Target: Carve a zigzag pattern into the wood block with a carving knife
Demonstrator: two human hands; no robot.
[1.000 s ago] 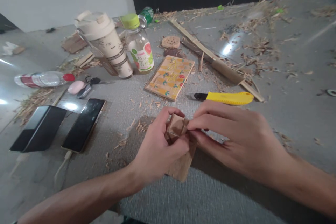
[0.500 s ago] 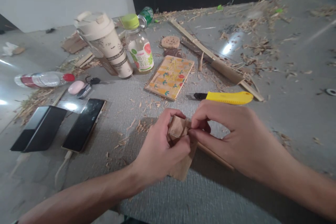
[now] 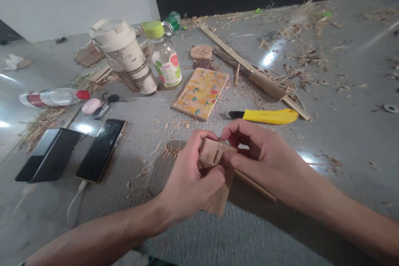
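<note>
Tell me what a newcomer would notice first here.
Probably the bright yellow knife handle, just beyond the right grip. Next, the small wooden block in the left grip, front and centre. Farther back, to the left, the cream tumbler stands beside the green-capped bottle.

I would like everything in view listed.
block: one, brown, centre
slab: one, brown, below block
stick: one, brown, front
cutter: one, yellow, right
board: one, multicoloured, centre
disc: one, tan, back
strip: one, tan, right
cup: one, cream, left
bottles: two, clear, left
can: one, green, back
phone: one, black, left
folding device: one, black, left
oval object: one, pink, left
shavings: many, tan, scattered
ring: one, pale, right
tabletop: one, grey, underneath
left grip: one, around block
right grip: one, at block
</note>
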